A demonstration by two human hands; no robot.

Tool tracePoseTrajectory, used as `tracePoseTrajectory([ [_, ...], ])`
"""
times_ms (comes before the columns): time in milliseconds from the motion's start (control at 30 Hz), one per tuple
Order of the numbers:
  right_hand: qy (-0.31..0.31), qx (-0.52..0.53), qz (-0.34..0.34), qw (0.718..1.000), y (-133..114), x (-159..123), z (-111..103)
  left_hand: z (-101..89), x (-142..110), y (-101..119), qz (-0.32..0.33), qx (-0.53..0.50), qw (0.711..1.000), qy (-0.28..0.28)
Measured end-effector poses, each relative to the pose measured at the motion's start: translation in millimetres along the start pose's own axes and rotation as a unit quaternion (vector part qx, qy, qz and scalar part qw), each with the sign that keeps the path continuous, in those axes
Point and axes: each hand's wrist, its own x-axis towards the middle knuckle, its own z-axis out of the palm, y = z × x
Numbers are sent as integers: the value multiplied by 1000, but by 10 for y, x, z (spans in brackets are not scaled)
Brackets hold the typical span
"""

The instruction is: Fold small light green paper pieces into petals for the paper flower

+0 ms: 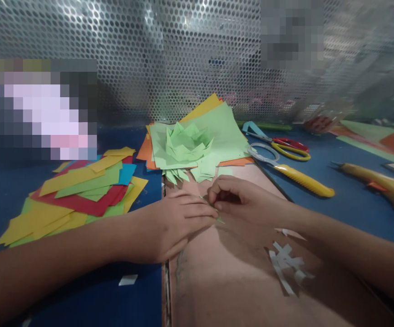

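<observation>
My left hand lies flat, palm down, on the pinkish board, its fingers stretched over a small piece of green paper. Only slivers of that paper show at the fingertips. Curled into a pinch, my right hand meets it there, thumb and forefinger at the same paper; most of their grip is hidden. Behind the hands, a folded green paper flower with pointed petals stands on a stack of coloured sheets. Small folded green pieces lie just in front of it.
Left lies a pile of coloured paper strips. White paper scraps rest near my right forearm. On the right are yellow-handled scissors, red-and-yellow scissors, a yellow glue gun and a jar. A perforated metal sheet stands behind.
</observation>
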Motion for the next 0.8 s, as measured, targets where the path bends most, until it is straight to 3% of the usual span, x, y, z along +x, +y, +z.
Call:
tracePoseTrajectory([
  [300, 31, -42, -23, 998, 14, 17, 55, 28, -18, 2, -2, 12, 1000, 16],
  [567, 42, 34, -16, 998, 72, 47, 111, 12, -6, 1, 1, 11, 1000, 20],
  [800, 60, 38, -10, 997, 80, 55, 159, -4, 8, 13, -1, 15, 1000, 26],
])
